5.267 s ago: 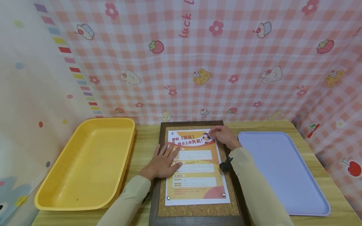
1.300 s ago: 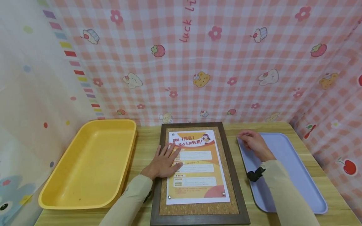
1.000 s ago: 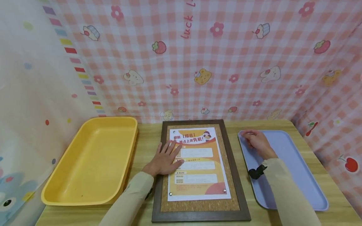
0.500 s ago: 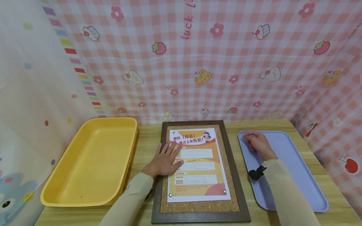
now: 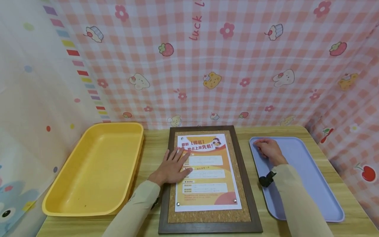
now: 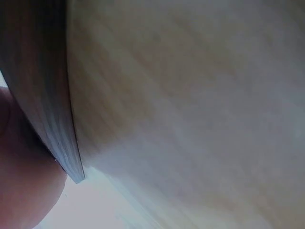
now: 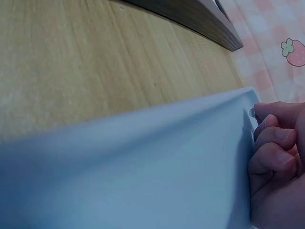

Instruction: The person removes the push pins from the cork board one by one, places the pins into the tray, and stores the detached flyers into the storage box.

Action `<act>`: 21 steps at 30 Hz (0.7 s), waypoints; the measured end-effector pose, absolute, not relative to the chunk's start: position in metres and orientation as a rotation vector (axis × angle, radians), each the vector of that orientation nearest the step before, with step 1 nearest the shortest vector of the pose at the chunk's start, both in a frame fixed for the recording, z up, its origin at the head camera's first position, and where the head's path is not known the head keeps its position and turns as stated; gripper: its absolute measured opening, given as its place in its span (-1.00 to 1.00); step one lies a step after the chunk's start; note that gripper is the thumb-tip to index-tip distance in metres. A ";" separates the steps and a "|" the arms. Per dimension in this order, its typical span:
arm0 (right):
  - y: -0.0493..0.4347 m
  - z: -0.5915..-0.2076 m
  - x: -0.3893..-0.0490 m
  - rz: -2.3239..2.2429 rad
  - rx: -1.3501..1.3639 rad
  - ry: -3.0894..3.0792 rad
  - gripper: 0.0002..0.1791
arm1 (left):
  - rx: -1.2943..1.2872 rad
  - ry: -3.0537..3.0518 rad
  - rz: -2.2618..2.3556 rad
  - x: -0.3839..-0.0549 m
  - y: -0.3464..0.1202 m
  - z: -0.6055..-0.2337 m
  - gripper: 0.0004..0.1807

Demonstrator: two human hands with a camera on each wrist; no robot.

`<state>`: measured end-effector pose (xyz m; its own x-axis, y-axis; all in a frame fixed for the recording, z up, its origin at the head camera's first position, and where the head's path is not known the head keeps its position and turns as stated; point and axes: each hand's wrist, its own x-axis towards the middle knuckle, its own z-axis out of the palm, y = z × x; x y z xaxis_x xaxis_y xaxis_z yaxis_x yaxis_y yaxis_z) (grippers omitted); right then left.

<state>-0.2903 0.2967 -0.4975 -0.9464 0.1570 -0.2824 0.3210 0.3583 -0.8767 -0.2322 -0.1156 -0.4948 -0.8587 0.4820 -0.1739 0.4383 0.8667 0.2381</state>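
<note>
My left hand (image 5: 171,167) lies flat with its fingers spread on a printed poster (image 5: 207,181), steadying it against a cork board (image 5: 207,216) in a dark wooden frame. Silver thumbtacks (image 5: 178,204) show at the poster's upper left and both lower corners; none shows at its upper right. My right hand (image 5: 270,151) is over the far left corner of a lilac tray (image 5: 305,174), its fingers curled. In the right wrist view a small shiny thing, seemingly a thumbtack (image 7: 251,112), shows at the index fingertip, close to the tray's corner.
On the left stands a deep yellow plastic bin (image 5: 94,168). Everything sits on a wood-grain table (image 5: 152,144), backed by a pink checked curtain (image 5: 189,65). The board's frame (image 7: 209,24) lies left of the tray, with a strip of table between them.
My right hand has left the poster's upper right corner and moved right to the tray's corner, where it has stayed almost still over the last second. My left hand keeps its place.
</note>
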 end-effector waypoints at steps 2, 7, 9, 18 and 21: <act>0.297 -0.498 -0.291 -1.620 0.450 2.476 -0.72 | 0.706 2.814 0.268 -0.233 -0.116 -0.495 -0.20; 0.297 -0.498 -0.291 -1.584 0.461 2.499 -0.70 | 0.722 2.817 0.267 -0.234 -0.116 -0.496 -0.20; 0.297 -0.499 -0.291 -1.573 0.462 2.503 -0.70 | 0.729 2.818 0.294 -0.235 -0.117 -0.498 -0.21; 0.299 -0.501 -0.292 -1.543 0.459 2.524 -0.70 | 0.735 2.803 0.277 -0.234 -0.117 -0.497 -0.20; 0.299 -0.501 -0.292 -1.541 0.466 2.531 -0.69 | 0.741 2.802 0.287 -0.234 -0.116 -0.498 -0.20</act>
<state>-0.2918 0.2986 -0.5011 -0.9419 0.1885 -0.2780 0.3335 0.4266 -0.8407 -0.2344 -0.1164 -0.4982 -0.8459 0.5058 -0.1693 0.4610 0.8530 0.2449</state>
